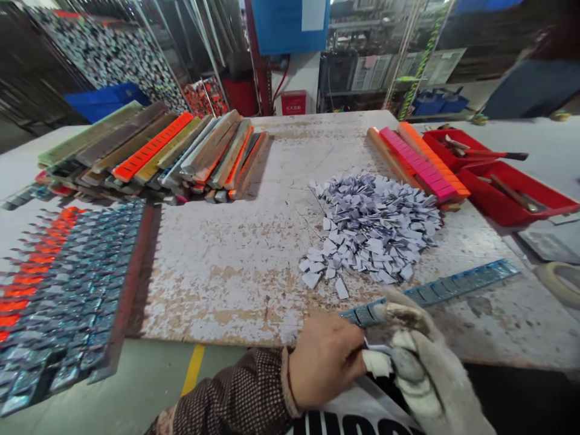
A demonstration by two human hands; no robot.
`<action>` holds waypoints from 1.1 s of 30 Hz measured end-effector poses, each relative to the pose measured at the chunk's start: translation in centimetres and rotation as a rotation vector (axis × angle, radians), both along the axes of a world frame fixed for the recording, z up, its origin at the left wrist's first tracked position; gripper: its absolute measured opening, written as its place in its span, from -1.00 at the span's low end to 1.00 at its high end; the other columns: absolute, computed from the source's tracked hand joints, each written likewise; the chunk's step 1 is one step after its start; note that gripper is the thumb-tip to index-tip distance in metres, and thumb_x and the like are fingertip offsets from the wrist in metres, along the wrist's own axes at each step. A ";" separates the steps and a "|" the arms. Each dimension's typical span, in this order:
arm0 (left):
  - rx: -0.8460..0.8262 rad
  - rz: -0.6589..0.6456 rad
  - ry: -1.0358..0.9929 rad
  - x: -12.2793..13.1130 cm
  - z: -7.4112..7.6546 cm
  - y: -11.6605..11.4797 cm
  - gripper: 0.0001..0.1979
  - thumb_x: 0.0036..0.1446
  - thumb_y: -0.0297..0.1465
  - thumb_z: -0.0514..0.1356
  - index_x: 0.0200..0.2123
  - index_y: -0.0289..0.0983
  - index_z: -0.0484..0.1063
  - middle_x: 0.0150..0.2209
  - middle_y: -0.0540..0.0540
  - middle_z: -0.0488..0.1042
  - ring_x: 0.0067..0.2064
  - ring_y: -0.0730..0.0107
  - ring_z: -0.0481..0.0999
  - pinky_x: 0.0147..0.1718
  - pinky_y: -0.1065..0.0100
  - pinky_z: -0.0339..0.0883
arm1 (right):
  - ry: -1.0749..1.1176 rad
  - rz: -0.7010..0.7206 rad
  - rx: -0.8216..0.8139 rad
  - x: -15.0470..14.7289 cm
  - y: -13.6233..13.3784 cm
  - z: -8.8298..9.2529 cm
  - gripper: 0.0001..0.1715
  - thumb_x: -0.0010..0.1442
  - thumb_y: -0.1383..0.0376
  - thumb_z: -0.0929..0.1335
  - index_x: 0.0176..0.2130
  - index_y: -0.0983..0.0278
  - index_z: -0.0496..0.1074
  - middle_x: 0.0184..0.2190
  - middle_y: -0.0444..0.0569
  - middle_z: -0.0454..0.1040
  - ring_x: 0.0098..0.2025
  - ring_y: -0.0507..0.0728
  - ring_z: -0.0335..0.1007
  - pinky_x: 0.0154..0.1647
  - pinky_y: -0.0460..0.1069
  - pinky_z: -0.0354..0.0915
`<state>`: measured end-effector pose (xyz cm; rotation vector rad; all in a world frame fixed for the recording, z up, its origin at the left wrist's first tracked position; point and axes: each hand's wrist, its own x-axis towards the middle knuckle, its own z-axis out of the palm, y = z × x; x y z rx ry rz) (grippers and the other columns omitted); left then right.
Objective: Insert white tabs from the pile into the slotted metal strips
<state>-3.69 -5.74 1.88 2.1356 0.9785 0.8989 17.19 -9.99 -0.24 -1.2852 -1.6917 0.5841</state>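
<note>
My left hand (324,362), bare with a brown checked sleeve, is closed near the table's front edge. Its fingertips meet my right hand (426,362), which wears a worn off-white glove. Between them shows the thin edge of a small white piece (379,348), mostly hidden by the fingers. A blue glittery strip with cross slots (457,289) runs from beside my left knuckles towards the right; the curled glove fingers cover part of it. Beyond my hands lies a heap of small white chips (376,223), with a single chip (341,288) at its near side.
Slotted bars in several colours (154,148) are stacked at the back left. Rows of blue and orange pieces (86,272) stand front left. Pink and orange slotted bars (419,163), red trays (502,205) and a tape roll (562,281) are at right. Another person (534,84) stands at back right.
</note>
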 end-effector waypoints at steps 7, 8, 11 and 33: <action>0.028 -0.160 0.081 -1.5 -0.8 -0.9 -0.66 0.48 -0.19 0.00 -0.35 -0.22 0.30 -0.39 -0.08 0.47 -0.34 0.32 0.44 -0.31 0.34 0.30 | -0.086 0.110 0.053 -2.2 1.3 1.4 -0.61 0.45 0.24 0.24 0.22 0.11 0.37 0.00 0.08 0.58 -0.11 0.20 0.63 -0.25 0.05 0.62; 0.033 -0.101 0.134 -2.2 -1.1 -0.8 -0.74 0.43 -0.19 0.09 -0.27 -0.23 0.33 -0.32 -0.11 0.50 -0.27 0.26 0.46 -0.25 0.30 0.35 | -0.110 0.093 0.094 -2.0 1.3 1.4 -0.66 0.44 0.30 0.26 0.15 0.13 0.41 0.08 0.10 0.54 -0.03 0.21 0.61 -0.15 0.08 0.61; -0.007 0.063 0.355 -4.4 -1.8 -0.6 -0.61 0.20 -0.22 0.33 -0.01 -0.27 0.34 -0.08 -0.23 0.50 -0.07 0.02 0.47 -0.08 0.07 0.43 | -0.163 0.044 0.262 -1.2 1.6 0.8 -0.81 0.35 0.44 0.30 -0.12 0.16 0.42 0.16 0.08 0.47 0.19 0.28 0.46 0.09 0.22 0.51; -0.011 -0.016 0.487 1.2 -4.6 -0.6 -0.70 0.24 -0.30 0.36 -0.10 -0.31 0.36 -0.11 -0.16 0.49 -0.08 0.07 0.48 -0.08 0.08 0.40 | -0.855 0.030 0.195 -1.7 2.4 -0.3 -0.80 0.24 0.42 0.30 -0.24 0.28 0.53 -0.13 0.15 0.56 0.10 0.36 0.44 0.24 0.38 0.32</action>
